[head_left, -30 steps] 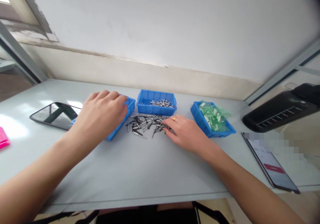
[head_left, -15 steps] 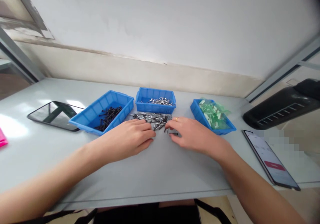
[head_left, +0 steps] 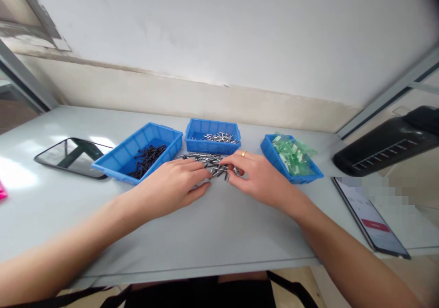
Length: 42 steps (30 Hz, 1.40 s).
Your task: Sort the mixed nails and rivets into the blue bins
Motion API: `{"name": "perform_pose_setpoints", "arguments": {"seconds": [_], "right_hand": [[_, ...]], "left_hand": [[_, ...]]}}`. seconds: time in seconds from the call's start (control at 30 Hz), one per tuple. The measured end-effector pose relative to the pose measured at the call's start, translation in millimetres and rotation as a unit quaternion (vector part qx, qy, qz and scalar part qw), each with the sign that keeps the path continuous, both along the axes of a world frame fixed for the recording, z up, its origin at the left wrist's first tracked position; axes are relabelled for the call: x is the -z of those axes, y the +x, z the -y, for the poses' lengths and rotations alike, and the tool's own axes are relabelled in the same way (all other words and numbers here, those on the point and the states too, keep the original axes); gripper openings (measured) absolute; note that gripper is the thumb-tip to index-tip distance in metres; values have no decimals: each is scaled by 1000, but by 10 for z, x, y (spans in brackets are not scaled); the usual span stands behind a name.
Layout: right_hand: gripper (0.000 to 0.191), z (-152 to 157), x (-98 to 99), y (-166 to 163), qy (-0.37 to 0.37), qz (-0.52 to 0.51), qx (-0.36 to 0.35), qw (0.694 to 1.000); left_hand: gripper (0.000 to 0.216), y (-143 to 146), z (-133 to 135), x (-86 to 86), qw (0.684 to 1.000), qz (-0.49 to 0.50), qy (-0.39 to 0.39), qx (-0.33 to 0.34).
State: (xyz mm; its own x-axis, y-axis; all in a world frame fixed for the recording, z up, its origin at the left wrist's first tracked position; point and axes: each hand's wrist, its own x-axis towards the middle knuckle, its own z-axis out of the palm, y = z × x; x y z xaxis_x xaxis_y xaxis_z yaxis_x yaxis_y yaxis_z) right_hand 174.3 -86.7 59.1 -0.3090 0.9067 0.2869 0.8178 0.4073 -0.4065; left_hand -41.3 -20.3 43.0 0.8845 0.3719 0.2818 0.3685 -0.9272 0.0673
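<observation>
A loose pile of silver and dark screws [head_left: 215,160] lies on the table in front of the blue bins. My left hand [head_left: 178,180] rests at the pile's left side, palm down. Its thumb and fingers are apart, and I see nothing held in them. My right hand [head_left: 260,175], with a ring on one finger, is at the pile's right side. Its thumb and fingers are curled together around metal screws, partly hidden by the hand. A blue bin of dark screws [head_left: 149,159] is to the left, and a blue bin of silver screws [head_left: 221,137] stands behind the pile.
At right, a blue bin [head_left: 302,179] holds green plastic packets [head_left: 293,154]. Beyond it are a black bottle [head_left: 380,148] and a phone [head_left: 373,221]. A dark-framed, mirror-like panel [head_left: 73,157] lies at left. The wall [head_left: 219,97] borders the table's back.
My right hand has moved slightly left and farther into the pile, its fingers curling together. The dark screw beside its thumb no longer shows there. My left hand has barely moved.
</observation>
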Motion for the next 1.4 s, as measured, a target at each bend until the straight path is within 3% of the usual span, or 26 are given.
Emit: {"name": "perform_pose_setpoints", "arguments": {"seconds": [0.1,0.23,0.5,0.7,1.07,1.4], "right_hand": [[19,29,-14,-62,8,-141,-35,989],[14,39,17,-113,-10,-238,-39,970],[10,52,59,-166,-46,-345,-60,935],[10,47,71,-154,-7,-327,-26,945],[11,3,41,-121,-28,-246,-22,969],[13,-45,156,-83,60,-70,-41,995]], "left_hand": [[23,15,31,-33,998,27,-54,-22],[23,34,84,-73,993,45,-112,-14],[23,45,106,-39,993,83,-73,34],[21,38,90,-84,991,98,-82,35],[26,22,55,-95,997,72,-27,15],[23,5,16,-103,996,93,-6,-10]]}}
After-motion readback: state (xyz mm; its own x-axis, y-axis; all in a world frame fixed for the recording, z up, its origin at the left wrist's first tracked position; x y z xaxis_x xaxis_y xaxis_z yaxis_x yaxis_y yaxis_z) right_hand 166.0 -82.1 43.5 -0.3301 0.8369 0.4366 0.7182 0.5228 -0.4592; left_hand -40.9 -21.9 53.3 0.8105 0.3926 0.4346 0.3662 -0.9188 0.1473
